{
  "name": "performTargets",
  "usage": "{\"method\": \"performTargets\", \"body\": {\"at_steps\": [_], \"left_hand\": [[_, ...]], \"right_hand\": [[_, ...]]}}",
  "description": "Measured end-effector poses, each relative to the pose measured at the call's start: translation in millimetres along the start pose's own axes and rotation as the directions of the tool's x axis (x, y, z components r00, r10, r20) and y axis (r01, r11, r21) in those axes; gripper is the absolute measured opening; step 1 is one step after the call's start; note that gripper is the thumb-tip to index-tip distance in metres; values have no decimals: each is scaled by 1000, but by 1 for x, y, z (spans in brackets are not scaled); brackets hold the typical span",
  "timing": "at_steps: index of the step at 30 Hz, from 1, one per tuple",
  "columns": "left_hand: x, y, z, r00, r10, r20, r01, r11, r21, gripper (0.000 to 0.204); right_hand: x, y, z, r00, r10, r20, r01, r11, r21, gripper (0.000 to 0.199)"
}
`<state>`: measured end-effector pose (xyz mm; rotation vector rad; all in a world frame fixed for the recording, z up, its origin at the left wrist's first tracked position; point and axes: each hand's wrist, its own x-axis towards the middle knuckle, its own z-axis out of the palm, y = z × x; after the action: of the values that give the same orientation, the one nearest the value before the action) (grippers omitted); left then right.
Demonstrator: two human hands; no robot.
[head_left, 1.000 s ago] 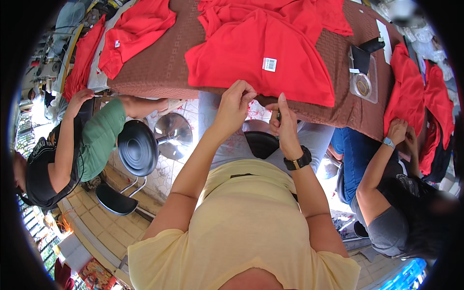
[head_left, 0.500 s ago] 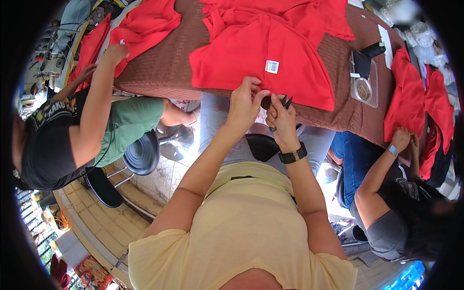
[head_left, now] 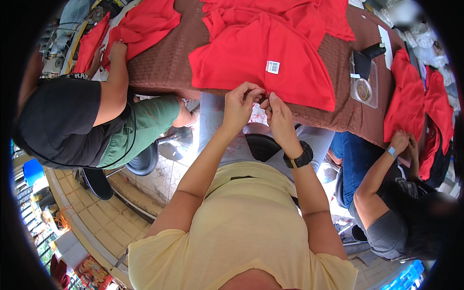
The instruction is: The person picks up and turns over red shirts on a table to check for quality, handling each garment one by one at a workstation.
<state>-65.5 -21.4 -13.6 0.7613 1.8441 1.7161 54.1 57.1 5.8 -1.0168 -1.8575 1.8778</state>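
A red garment (head_left: 237, 67) lies spread at the table's near edge, a white label (head_left: 272, 67) on it close to the lower hem. My left hand (head_left: 239, 108) is closed in a pinch at that hem; what sits between the fingertips is too small to make out. Right beside it, my right hand (head_left: 282, 121) is wrapped around small dark thread snips (head_left: 267, 94). Only the tips of the snips show, pointing toward my left fingertips; the rest is hidden in the hand.
A brown cloth covers the table (head_left: 169, 58). At right stands a clear plastic box (head_left: 372, 94) with a tape roll and a black item. Co-workers sit on both sides, handling red garments (head_left: 145, 29). A black stool (head_left: 144, 162) is at left.
My right hand has turned the snips from pointing up and right to pointing at my left fingertips. The left co-worker has leaned in toward the table. The garment has hardly moved.
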Motion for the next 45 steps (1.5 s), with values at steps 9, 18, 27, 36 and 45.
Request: {"method": "performTargets", "body": {"at_steps": [9,18,27,36,45], "left_hand": [[-1,2,-4,999,0,52,-2,999,33,13],[-1,2,-5,995,67,76,-73,994,77,11],[-5,18,-27,956,50,289,-143,940,310,12],[5,42,-16,994,72,81,-92,955,283,26],[16,10,-5,983,127,130,-144,981,129,9]], "right_hand": [[15,2,-4,930,295,222,-363,837,409,49],[21,3,-8,916,285,282,-395,769,503,45],[17,13,-11,923,297,246,-383,776,501,48],[9,4,1,977,215,-9,-159,749,644,37],[7,7,-7,981,185,56,-165,655,737,31]]}}
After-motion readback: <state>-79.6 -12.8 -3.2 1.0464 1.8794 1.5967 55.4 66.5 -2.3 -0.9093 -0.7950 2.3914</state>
